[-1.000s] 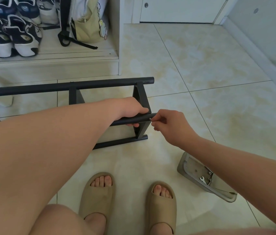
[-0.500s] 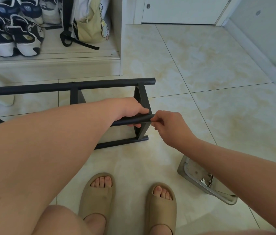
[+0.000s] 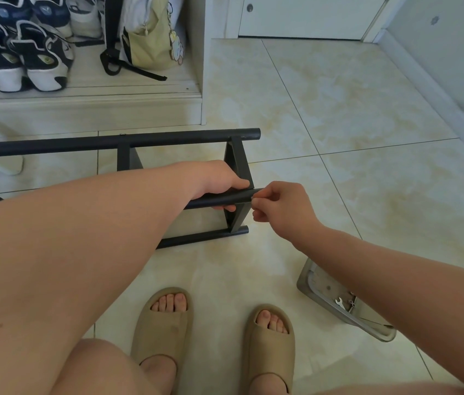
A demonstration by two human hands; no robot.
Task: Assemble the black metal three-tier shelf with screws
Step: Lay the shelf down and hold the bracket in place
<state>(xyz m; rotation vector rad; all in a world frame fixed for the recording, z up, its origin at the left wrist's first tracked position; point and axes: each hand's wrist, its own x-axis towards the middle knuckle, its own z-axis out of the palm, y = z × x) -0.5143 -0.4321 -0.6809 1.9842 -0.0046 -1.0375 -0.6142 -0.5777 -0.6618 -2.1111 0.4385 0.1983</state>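
The black metal shelf frame point(image 3: 128, 143) lies on its side on the tiled floor, its round tubes joined by flat black crosspieces point(image 3: 237, 163). My left hand point(image 3: 219, 181) grips the near upper tube point(image 3: 219, 198) close to its right end. My right hand point(image 3: 280, 206) is at that tube's end, its fingertips pinched together against the tip; whatever they pinch is too small to make out.
A clear plastic tray point(image 3: 319, 292) with a small wrench point(image 3: 339, 302) and screws lies on the floor under my right forearm. My feet in beige slippers point(image 3: 162, 323) are below. A low cabinet with sneakers point(image 3: 34, 58) and a bag point(image 3: 148, 38) stands behind the frame.
Both hands have stayed at the tube's end; my right hand's fingers have shifted slightly at the tip. The frame has not moved.
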